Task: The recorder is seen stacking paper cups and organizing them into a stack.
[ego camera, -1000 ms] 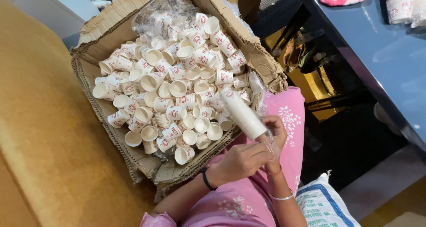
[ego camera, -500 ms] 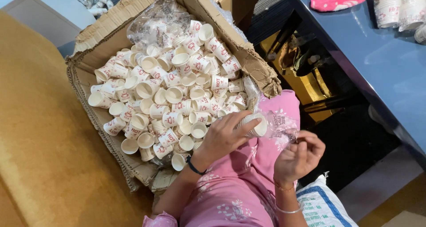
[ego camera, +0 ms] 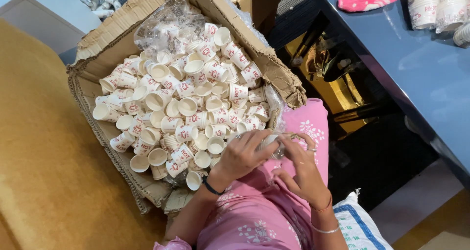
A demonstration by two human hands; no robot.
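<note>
Item: I log left hand (ego camera: 243, 154) and right hand (ego camera: 303, 169), both curled closed around one cup stack (ego camera: 272, 143), just beside box (ego camera: 98, 49) of loose cups (ego camera: 188, 105).

Just left of the gripping hands, a torn cardboard box (ego camera: 93, 49) holds loose white paper cups (ego camera: 186, 108) and crumpled clear plastic wrap (ego camera: 169, 27) at its far end.
</note>
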